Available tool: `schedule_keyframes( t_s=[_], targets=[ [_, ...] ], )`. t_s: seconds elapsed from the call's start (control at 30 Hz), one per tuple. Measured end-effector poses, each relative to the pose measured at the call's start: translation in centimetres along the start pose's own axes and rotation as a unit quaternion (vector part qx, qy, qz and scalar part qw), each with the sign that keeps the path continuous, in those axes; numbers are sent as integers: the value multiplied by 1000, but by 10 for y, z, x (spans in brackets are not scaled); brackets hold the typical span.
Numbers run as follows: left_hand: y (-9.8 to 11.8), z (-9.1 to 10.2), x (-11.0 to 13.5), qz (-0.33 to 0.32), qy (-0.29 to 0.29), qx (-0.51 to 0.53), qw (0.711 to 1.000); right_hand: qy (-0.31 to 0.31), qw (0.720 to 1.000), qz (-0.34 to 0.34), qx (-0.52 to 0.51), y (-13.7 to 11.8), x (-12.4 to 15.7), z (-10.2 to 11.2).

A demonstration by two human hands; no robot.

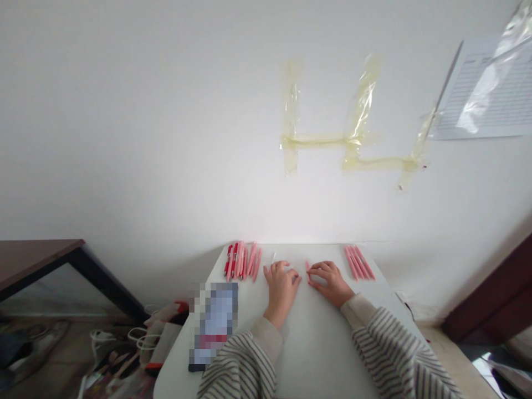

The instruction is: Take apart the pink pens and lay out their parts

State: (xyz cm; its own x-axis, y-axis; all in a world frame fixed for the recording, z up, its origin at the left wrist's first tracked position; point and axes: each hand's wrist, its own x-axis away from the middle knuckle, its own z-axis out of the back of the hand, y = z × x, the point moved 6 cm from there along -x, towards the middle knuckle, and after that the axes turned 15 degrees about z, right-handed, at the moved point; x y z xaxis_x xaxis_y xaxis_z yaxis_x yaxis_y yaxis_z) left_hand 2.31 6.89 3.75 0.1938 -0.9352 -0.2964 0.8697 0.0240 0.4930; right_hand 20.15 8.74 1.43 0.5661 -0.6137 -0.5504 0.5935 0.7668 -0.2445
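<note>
My left hand (282, 289) is over the white table with its fingers curled and thumb and index finger close together. Whatever they may hold is too small to make out. By its fingertips lies a thin white stick (273, 257), its lower end hidden by the hand. Just to the right, my right hand (330, 282) pinches a slim pink pen (307, 265), or part of one, pointing toward the wall. Left of my hands lie several pink pens (252, 259) and red pens (228, 261) side by side. A row of several pink pens (359, 262) lies at the right.
The white table (320, 354) stands against a wall with yellowed tape (318, 142) and a taped paper sheet (490, 105). A pixelated phone-like object (218, 318) lies at the table's left. Bags and clutter (137, 343) fill the floor below a dark-topped table (41, 255).
</note>
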Motion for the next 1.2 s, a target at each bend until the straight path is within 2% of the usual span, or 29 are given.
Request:
schedule_keyframes(
  t_s=[0.43, 0.9, 1.2],
  targets=[
    [-14, 22, 1, 42, 65, -51, 996, 29, 998, -59, -2, 35, 13, 1],
    [-13, 16, 1, 40, 40, -38, 998, 15, 997, -80, 1, 37, 14, -3],
    [-2, 4, -2, 31, 15, -13, 999, 18, 997, -80, 2, 34, 13, -2]
  ],
)
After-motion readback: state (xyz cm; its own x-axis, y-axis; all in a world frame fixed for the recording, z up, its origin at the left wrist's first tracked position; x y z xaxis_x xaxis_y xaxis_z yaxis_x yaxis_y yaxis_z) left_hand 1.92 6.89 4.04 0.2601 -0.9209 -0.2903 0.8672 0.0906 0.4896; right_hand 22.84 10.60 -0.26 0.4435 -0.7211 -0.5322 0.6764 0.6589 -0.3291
